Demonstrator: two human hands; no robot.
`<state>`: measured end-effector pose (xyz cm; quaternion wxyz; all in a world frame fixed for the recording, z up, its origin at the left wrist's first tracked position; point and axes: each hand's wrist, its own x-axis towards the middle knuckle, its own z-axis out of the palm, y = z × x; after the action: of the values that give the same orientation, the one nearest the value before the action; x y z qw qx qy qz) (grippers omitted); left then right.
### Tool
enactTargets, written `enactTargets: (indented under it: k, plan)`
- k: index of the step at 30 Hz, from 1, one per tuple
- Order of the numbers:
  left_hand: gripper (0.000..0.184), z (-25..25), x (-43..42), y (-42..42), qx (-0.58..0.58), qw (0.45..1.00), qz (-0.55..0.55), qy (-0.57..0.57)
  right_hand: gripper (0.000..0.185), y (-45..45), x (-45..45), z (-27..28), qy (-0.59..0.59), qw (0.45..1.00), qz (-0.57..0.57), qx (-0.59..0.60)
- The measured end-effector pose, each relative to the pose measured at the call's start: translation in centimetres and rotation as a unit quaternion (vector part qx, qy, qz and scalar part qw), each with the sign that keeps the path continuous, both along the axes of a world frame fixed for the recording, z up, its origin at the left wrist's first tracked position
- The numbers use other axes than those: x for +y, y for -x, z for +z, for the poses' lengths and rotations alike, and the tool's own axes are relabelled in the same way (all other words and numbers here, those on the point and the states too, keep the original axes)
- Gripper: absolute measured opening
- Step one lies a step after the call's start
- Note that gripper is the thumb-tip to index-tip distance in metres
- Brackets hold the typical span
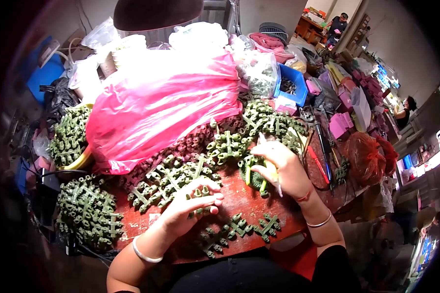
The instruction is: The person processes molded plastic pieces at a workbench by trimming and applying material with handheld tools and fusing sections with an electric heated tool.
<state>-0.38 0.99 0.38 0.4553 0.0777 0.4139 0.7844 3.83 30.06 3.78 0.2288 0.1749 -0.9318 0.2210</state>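
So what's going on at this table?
Someone is working by hand among heaps of small green moulded parts. Their left hand curls around a green part, while the right hand has a slim, pale tool. More parts lie near the table's edge, and a big pink bag sits behind.

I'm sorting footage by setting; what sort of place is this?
Probably a small workshop: piles of green molded parts, a blue bin of small parts, and people at work in the background.
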Motion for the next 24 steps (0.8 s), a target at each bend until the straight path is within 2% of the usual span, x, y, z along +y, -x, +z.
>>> enactTargets:
  k: [2, 4, 6, 7, 8, 9, 10, 14, 15, 16, 17, 18, 19, 20, 22, 24]
  plan:
    - [0.03, -0.3, 0.0, 0.1, 0.019, 1.0, 0.003, -0.013, 0.023, 0.5, -0.6, -1.2, 0.002, 1.0, -0.018, -0.011]
    - [0.033, -0.6, 0.0, 0.2, 0.028, 1.0, 0.006, -0.009, 0.02, 0.5, -1.2, -1.3, -0.011, 0.998, -0.045, 0.044]
    - [0.039, -1.1, -0.1, 0.3, 0.024, 1.0, -0.002, -0.008, 0.023, -1.0, -3.4, 0.6, 0.067, 0.996, -0.047, 0.033]
    - [0.04, -1.0, -0.1, 0.3, 0.012, 1.0, -0.006, -0.019, 0.025, -1.2, -4.2, 1.0, 0.075, 0.995, 0.007, 0.06]
    - [0.041, -0.7, 0.0, 0.3, -0.001, 1.0, -0.011, -0.027, 0.029, -1.5, -4.7, 1.2, 0.113, 0.991, 0.066, 0.021]
    - [0.043, -0.2, 0.0, 0.1, -0.014, 1.0, -0.002, -0.024, 0.03, -2.0, -5.1, 1.1, 0.11, 0.991, 0.08, -0.006]
    - [0.036, 0.9, -0.2, -0.1, -0.031, 0.999, 0.004, -0.014, 0.032, -2.4, -5.6, 0.8, 0.108, 0.989, 0.095, -0.031]
    - [0.018, -1.8, 0.2, -0.1, 0.139, 0.987, 0.073, 0.035, 0.037, -1.7, -5.4, -1.5, 0.177, 0.97, 0.152, -0.063]
    - [0.018, -1.7, 0.3, -0.1, 0.169, 0.981, 0.073, 0.055, 0.034, -1.6, -5.2, -2.2, 0.263, 0.948, 0.162, -0.076]
    - [0.017, -1.4, 0.4, -0.1, 0.198, 0.975, 0.071, 0.074, 0.041, -2.3, -5.8, -2.3, 0.361, 0.921, 0.119, -0.078]
    - [0.019, -0.9, 0.5, -0.4, 0.238, 0.962, 0.082, 0.105, 0.051, -2.8, -5.4, -1.5, 0.344, 0.929, 0.102, -0.087]
    - [0.021, -0.9, 0.7, -0.3, 0.346, 0.924, 0.107, 0.124, 0.064, -3.2, -4.8, -0.8, 0.326, 0.937, 0.083, -0.095]
    - [0.022, -0.8, 0.7, -0.3, 0.358, 0.919, 0.099, 0.132, 0.075, -3.1, -4.3, -1.2, 0.242, 0.965, 0.072, -0.065]
    - [0.023, -0.7, 0.6, -0.3, 0.371, 0.914, 0.089, 0.14, 0.06, -3.1, -4.1, -1.3, 0.248, 0.958, 0.129, -0.06]
    - [0.021, -0.7, 0.7, -0.3, 0.392, 0.907, 0.083, 0.131, 0.043, -3.2, -5.3, -1.4, 0.269, 0.946, 0.17, -0.064]
    - [0.021, -0.8, 0.7, -0.3, 0.425, 0.891, 0.086, 0.133, 0.03, -2.8, -5.2, -1.6, 0.234, 0.965, 0.12, -0.027]
